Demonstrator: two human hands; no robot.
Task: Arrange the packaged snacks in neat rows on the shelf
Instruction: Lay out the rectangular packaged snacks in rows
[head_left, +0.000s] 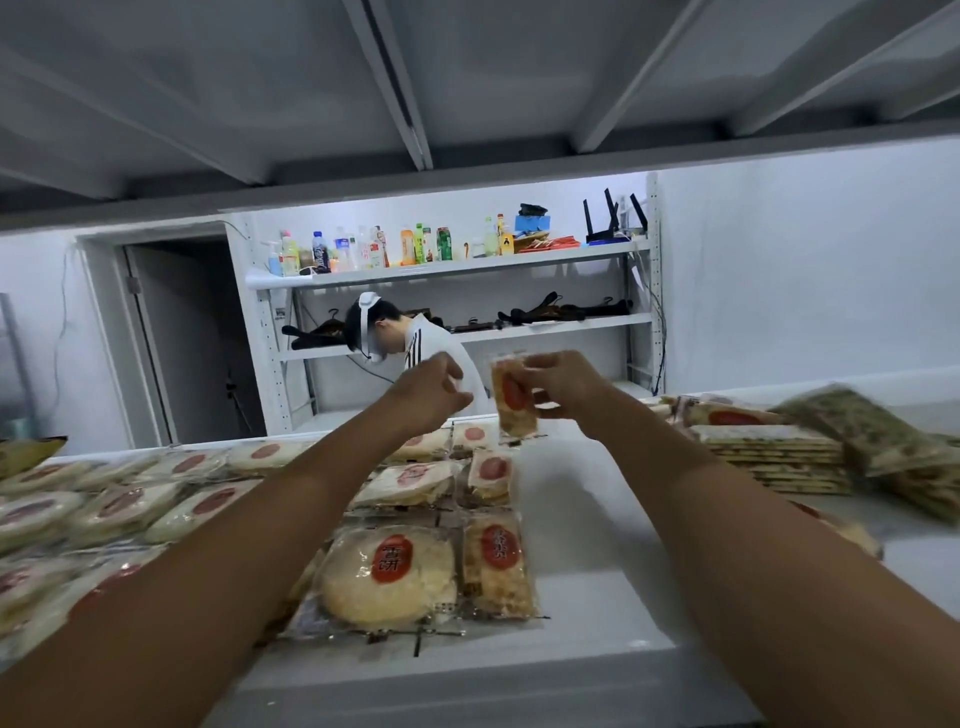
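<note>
Over the far edge of the white shelf (597, 519), the right hand (563, 384) holds a narrow snack packet (511, 402) with a red oval label. Thumb and fingers are curled round its upper part, and the packet hangs nearly upright, clear of the shelf top. The left hand (428, 395) is raised just beside it over the same far edge, not touching the packet; its fingers are bent toward the thumb and nothing shows between them. Down the middle of the shelf, from far edge to near edge, lies a column of narrow packets (498, 564) of the same kind, flat and label up. Touching their left side is a row of round cake packets (387, 577), the nearest one close to the shelf's front edge. More round cake packets (119, 504) cover the left part of the shelf in loose, overlapping lines. At the right end of the shelf sits a stack of flat green-speckled packets (774, 457), with others lying askew on it, blurred. Behind the shelf a person in a white top (431, 348) bends forward, and beyond stands a wall rack with bottles (415, 244).
</note>
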